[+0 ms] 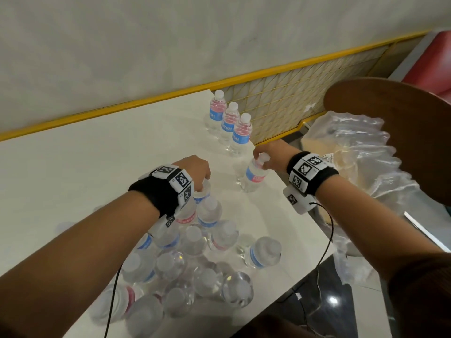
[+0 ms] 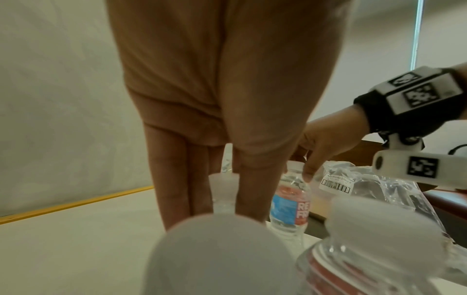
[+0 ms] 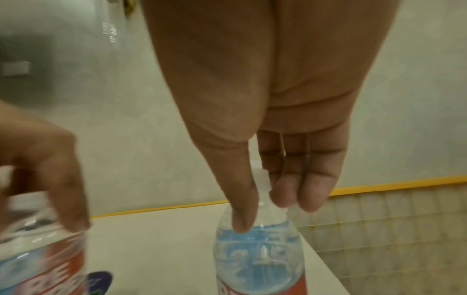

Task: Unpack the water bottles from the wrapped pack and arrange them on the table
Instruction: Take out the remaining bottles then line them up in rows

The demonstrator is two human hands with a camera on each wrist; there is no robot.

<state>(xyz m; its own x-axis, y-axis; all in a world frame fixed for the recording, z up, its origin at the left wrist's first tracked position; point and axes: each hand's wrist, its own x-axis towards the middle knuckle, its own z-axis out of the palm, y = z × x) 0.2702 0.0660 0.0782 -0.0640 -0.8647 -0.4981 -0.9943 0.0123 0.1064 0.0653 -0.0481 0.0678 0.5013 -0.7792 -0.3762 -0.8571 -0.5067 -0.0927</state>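
Three labelled water bottles (image 1: 230, 123) stand in a row at the white table's (image 1: 97, 167) far right edge. My right hand (image 1: 260, 158) pinches the neck of a fourth bottle (image 1: 253, 176) just in front of that row. The bottle leans slightly, and I cannot tell if its base touches the table. In the right wrist view the thumb and fingers (image 3: 313, 191) close on that bottle (image 3: 257, 259) below its cap. My left hand (image 1: 202, 181) grips the top of a bottle (image 1: 207, 211) at the far end of a cluster of several bottles (image 1: 195, 259) near me. Its cap (image 2: 223, 185) sits between the fingers.
The crumpled clear plastic wrap (image 1: 353, 154) lies on a seat right of the table, under a brown chair back (image 1: 390, 113). A yellow-trimmed wall (image 1: 146, 101) runs behind the table. Cables hang from both wristbands. The table's right edge is close to the bottle row.
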